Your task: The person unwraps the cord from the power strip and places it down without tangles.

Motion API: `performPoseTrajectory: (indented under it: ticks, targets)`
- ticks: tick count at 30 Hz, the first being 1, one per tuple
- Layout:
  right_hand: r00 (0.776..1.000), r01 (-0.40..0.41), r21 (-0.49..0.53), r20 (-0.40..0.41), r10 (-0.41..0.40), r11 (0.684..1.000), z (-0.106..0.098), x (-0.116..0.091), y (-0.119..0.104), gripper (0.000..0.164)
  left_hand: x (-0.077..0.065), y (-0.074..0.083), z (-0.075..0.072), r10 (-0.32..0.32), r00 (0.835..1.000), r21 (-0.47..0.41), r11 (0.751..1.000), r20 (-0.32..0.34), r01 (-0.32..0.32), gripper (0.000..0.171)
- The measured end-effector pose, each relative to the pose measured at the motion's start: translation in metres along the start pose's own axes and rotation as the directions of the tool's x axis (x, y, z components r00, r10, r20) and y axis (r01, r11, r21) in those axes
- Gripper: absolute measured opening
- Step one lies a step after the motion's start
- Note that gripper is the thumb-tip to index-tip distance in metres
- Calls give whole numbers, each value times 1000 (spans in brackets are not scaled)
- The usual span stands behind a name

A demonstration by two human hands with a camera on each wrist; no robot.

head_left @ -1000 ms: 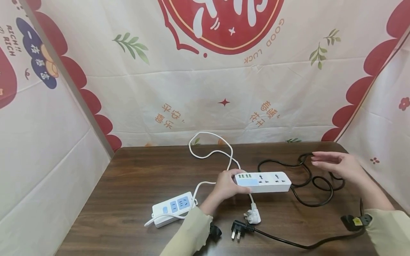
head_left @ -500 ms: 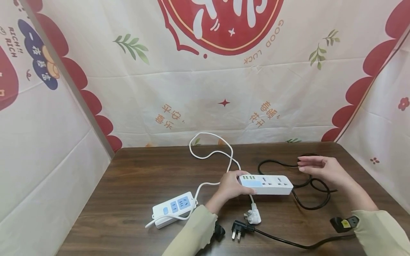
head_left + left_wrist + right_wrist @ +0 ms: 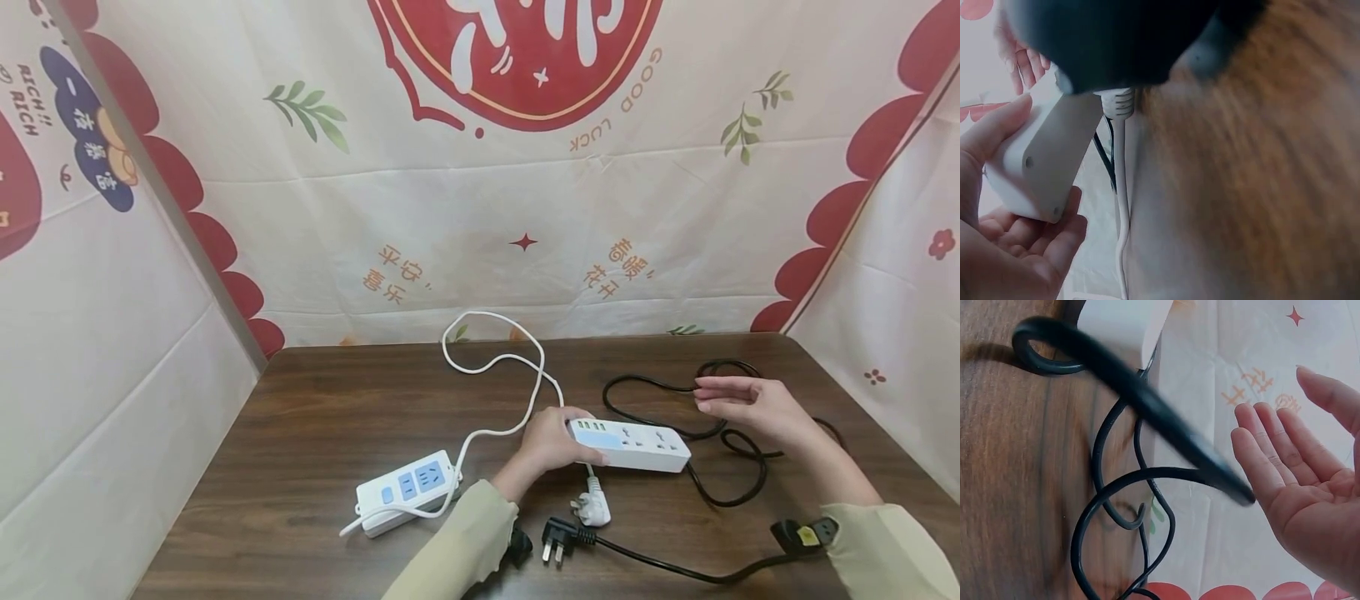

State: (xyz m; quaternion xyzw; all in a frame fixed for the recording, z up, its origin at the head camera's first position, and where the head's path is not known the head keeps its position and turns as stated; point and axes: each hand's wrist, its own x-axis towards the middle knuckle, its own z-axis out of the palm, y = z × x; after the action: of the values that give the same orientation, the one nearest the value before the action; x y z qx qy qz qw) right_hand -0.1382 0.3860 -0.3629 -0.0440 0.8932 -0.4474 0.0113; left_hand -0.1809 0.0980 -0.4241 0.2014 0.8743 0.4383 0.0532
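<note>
My left hand (image 3: 555,442) grips the left end of a white power strip (image 3: 630,444) with light-blue, USB and socket areas on top. The left wrist view has the thumb on one side of the strip (image 3: 1054,162) and curled fingers on the other. From the strip's right end runs a black cord (image 3: 637,376), lying in loops. Over these loops my right hand (image 3: 757,408) hovers, fingers extended and thumb apart. In the right wrist view its palm (image 3: 1310,487) holds nothing, and a loop of black cord (image 3: 1166,425) passes near the little finger.
A smaller white power strip (image 3: 408,492) lies at the left, its white cord (image 3: 487,432) looping toward the back. A white plug (image 3: 592,504) and a black plug (image 3: 562,533) lie in front. The patterned cloth (image 3: 525,200) stands behind the wooden table (image 3: 300,467).
My left hand has brought the power strip slightly rightward and nearer, its right end now angled toward me. The right hand has shifted left, and the black loops have changed shape.
</note>
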Motion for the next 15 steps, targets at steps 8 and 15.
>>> performPoseTrajectory:
  ticks: [8,15]
  targets:
    - [1000,-16,2,7,16,1000,0,-4,2,44,2,4,0,-49,997,60,997,55,45,53]
    - [1000,-1,29,4,1,1000,3,-5,3,40,-1,7,-1,-75,987,71,995,140,65,50]
